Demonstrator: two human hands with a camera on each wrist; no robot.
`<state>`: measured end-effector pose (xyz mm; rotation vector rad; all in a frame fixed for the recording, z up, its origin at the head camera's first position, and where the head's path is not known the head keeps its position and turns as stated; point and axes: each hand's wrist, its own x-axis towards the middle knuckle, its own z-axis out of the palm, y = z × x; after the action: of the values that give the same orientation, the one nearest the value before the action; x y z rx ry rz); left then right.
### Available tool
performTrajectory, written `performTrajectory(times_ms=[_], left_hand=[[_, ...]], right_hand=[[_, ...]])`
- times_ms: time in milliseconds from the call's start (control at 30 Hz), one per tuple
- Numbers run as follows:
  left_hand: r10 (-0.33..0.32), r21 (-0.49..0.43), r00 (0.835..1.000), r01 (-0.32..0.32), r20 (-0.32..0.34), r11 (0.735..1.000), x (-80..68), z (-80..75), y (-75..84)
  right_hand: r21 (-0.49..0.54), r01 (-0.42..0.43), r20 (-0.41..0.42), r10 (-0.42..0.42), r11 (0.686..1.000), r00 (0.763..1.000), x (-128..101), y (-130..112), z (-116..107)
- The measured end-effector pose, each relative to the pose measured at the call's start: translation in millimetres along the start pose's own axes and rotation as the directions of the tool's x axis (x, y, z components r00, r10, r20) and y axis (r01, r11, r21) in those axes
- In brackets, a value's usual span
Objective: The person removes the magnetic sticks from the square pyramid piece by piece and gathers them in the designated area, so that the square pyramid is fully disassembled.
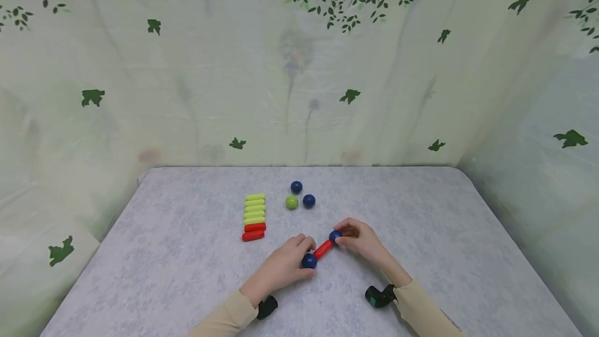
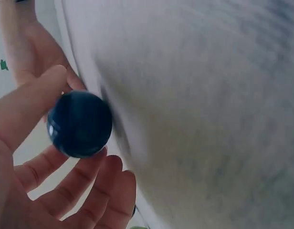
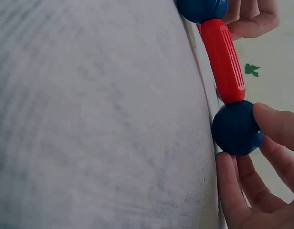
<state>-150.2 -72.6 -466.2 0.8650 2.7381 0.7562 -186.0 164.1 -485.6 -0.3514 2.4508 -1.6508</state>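
A red ribbed rod (image 1: 323,249) joins two blue balls, one at each end, low over the table in front of the person. My left hand (image 1: 283,267) holds the nearer blue ball (image 1: 309,261) between thumb and fingers; in the left wrist view that blue ball (image 2: 80,125) hides the rod. With thumb and fingertips, my right hand (image 1: 362,242) pinches the farther blue ball (image 1: 335,237). The right wrist view shows the rod (image 3: 224,59) touching this blue ball (image 3: 237,128), with the other ball at its far end.
Left of centre lies a column of yellow-green rods (image 1: 255,209) with two red rods (image 1: 254,235) at its near end. Farther back sit a green ball (image 1: 291,202) and two more blue balls (image 1: 309,201). A patterned curtain (image 1: 234,77) rises behind the table.
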Motion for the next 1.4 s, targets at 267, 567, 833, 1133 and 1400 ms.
performTrajectory(times_ms=[267,567,833,1133,1400], left_hand=[[-0.007,-0.024,1.000,0.007,-0.010,1.000,4.8,-2.1,-6.8],[0.104,-0.044,0.995,-0.104,-0.012,0.994,4.2,-8.7,-16.8],[-0.027,-0.199,0.980,-0.013,-0.199,0.980,27.0,-15.7,-24.1],[-0.196,-0.219,0.926,0.128,-0.323,0.967,64.8,-17.8,-32.9],[-0.225,-0.204,0.925,0.167,-0.307,0.965,75.9,-13.2,-31.6]], right_hand=[[-0.031,-0.023,0.024,0.024,0.999,0.999,-7,-2,-3],[-0.073,0.023,0.111,-0.015,0.997,0.994,-16,-2,-7],[-0.081,0.013,0.118,-0.003,0.997,0.993,-17,-2,-7],[-0.060,0.000,0.134,0.008,0.998,0.991,-17,-1,-8],[-0.050,0.010,0.132,-0.003,0.999,0.991,-17,1,-9]])
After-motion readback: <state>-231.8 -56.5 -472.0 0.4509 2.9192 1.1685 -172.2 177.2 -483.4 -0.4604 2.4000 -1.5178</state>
